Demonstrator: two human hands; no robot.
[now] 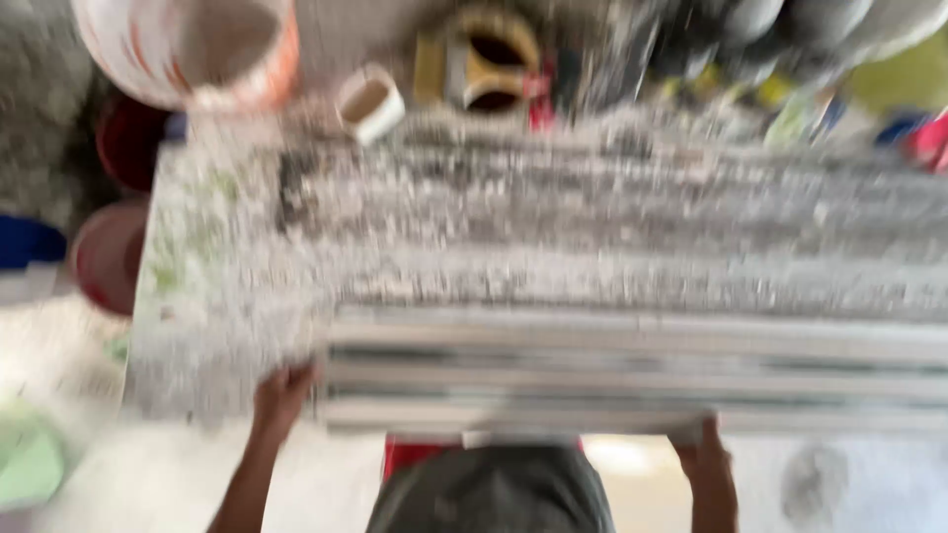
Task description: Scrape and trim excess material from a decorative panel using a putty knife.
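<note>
Both the left hand (281,397) and right hand (703,446) grip the near edge of a grey slab (632,370) lying on speckled stone (553,227), not yet lifted clear.

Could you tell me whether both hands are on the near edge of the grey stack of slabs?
Yes, the left hand and right hand each grip the stack of slabs.

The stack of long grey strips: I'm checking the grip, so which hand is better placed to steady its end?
Probably the left hand: it rests at the end of the stack of long grey strips. The right hand grips the near edge, further along. Blur hides the fingers.
</note>
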